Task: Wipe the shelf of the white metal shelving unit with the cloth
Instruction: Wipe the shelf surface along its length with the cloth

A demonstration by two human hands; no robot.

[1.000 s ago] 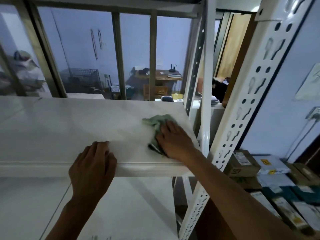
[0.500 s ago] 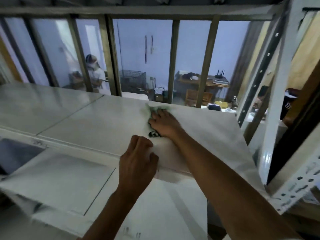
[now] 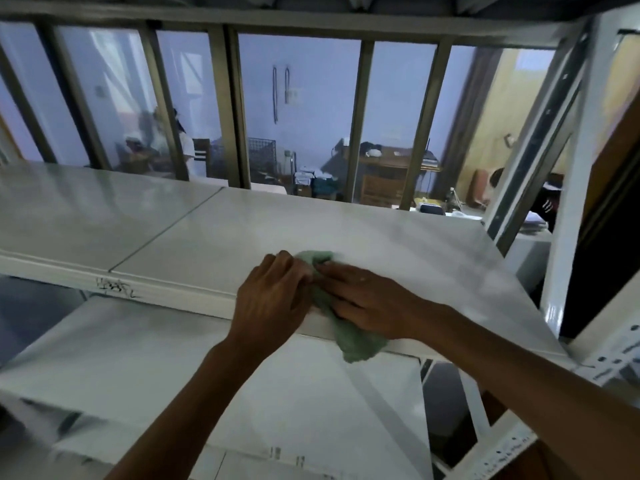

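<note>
The right hand (image 3: 367, 299) lies flat, pressing the green cloth (image 3: 349, 332) onto the front edge of the shelf (image 3: 346, 226), one end hanging over. The left hand (image 3: 273, 292) curls onto the cloth beside it, probably bunching it for a firmer wipe.

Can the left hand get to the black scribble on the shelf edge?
Probably yes. The left hand rests on the shelf front beside the cloth, and nothing stands between it and the scribble farther left along that edge.
</note>
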